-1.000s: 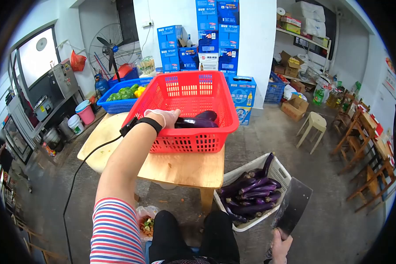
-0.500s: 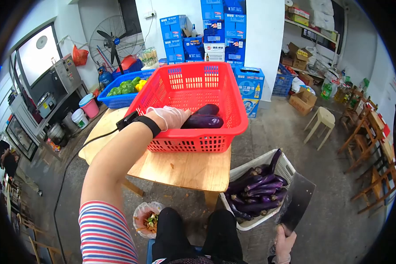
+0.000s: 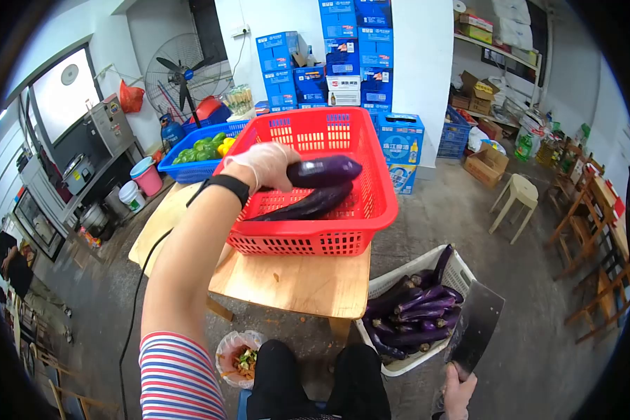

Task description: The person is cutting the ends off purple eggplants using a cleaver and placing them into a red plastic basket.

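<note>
My left hand (image 3: pixel 264 166), in a clear glove, grips an eggplant (image 3: pixel 325 171) above the red basket (image 3: pixel 301 245). A darker eggplant (image 3: pixel 315 204) lies inside that basket, below the held one. At the lower right my right hand (image 3: pixel 458 392) is closed round the handle of a cleaver (image 3: pixel 477 325), whose broad blade points up beside the white crate (image 3: pixel 392 367). Several purple eggplants (image 3: pixel 427 306) fill the crate on the floor.
The red basket stands on a wooden table (image 3: pixel 294 283). Behind it is a blue basket (image 3: pixel 189 173) of peppers. A lined waste bin (image 3: pixel 239 358) is by my legs. A stool (image 3: pixel 516 199) stands right; a person (image 3: pixel 17 269) is far left.
My left hand has lifted one eggplant off the basket's bottom; the other eggplant now shows below it. My right hand still holds the cleaver. The view has shifted slightly.
</note>
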Available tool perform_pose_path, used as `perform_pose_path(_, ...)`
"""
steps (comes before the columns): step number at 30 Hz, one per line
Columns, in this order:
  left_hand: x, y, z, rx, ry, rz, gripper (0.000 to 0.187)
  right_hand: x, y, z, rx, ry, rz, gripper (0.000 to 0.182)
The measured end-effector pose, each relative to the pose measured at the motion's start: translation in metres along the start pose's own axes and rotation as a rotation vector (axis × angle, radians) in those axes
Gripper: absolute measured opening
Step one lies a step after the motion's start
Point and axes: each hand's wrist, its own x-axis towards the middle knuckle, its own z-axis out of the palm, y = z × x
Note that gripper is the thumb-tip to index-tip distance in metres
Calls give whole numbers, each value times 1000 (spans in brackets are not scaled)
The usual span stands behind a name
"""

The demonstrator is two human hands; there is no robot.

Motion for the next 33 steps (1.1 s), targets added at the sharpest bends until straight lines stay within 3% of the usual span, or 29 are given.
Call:
perform_pose_path(2, 22, -7, -12, 137, 48, -114, 69, 2, -6, -3, -56, 41, -37, 16)
perform_pose_path(4, 37, 1, -23, 245, 204, -225, 79, 4, -17, -8, 54, -29, 166, 18)
perform_pose_path(5, 41, 3, -26, 238, 288, -251, 83, 5, -16, -9, 48, -26, 161, 18)
perform_pose_path(6, 42, 6, -23, 227, 455, -222, 66, 3, -16, -10, 35, 8, 163, 18)
perform_pose_path(7, 45, 9, -22, 222, 451, -220, 66, 0, -16, -10, 23, 41, 170, 19)
perform_pose_path(10, 37, 25, -23, 273, 266, -294, 39, -11, -19, -4, 88, 152, 231, 17)
perform_pose_path(14, -20, 45, -16, 260, 327, -234, 37, -12, -14, -6, 31, 82, 110, 15)
perform_pose_path(16, -57, 56, -12, 212, 351, -173, 38, -13, 1, -13, -24, -32, 135, 31)
perform_pose_path(17, -76, 62, -4, 241, 434, -128, 39, -15, -3, -16, -24, -31, 139, 31)
perform_pose_path(21, -147, 114, 9, 110, 378, -34, 42, -21, -20, -15, -13, -65, 129, 26)
perform_pose_path(24, -186, 153, 30, -43, 389, 163, 47, -31, -31, -18, -27, -66, 138, 25)
perform_pose_path(27, -196, 193, 68, -252, 168, 323, 48, -45, -32, -22, 53, -2, 35, 21)
perform_pose_path(30, -190, 230, 119, -445, -39, 461, 48, -66, -48, -40, 148, 3, 321, 19)
perform_pose_path(32, -175, 248, 158, -509, -90, 536, 48, -80, -31, -49, 151, 57, 327, 18)
perform_pose_path(33, -162, 256, 171, -535, -246, 492, 48, -86, -23, -53, 161, 97, 321, 18)
